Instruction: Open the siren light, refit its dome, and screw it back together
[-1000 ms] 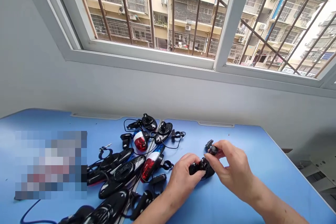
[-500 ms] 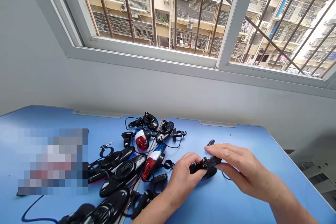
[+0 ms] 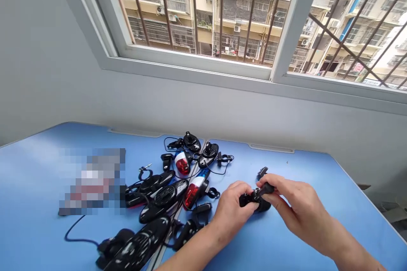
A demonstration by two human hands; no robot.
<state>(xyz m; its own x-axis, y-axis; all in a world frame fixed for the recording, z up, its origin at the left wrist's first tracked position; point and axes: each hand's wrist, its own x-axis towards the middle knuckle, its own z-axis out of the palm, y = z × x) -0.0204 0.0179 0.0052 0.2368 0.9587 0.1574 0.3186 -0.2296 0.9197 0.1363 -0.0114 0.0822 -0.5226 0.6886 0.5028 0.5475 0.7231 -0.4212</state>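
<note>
On the right part of the table, my left hand (image 3: pixel 237 203) is closed around a black bicycle horn light (image 3: pixel 263 206), pinching near its clamp. My right hand (image 3: pixel 294 207) grips what looks like a short black screwdriver (image 3: pixel 267 188) between thumb and fingers. Its tip points down-left at the clamp, close to my left fingertips. Just beyond my right fingers lies a small black switch piece (image 3: pixel 262 172). Much of the horn light's body is hidden under my hands.
Left of my hands, several horn lights with cables and clamps lie in a cluster, one with a red, white and blue lens (image 3: pixel 194 190). A pixelated item (image 3: pixel 92 184) rests farther left on the blue table (image 3: pixel 318 178). A wall and barred window stand behind.
My right fingers, stretched along the screwdriver before, are now curled around its handle. My left hand keeps its hold on the horn light. The whole view has shifted slightly.
</note>
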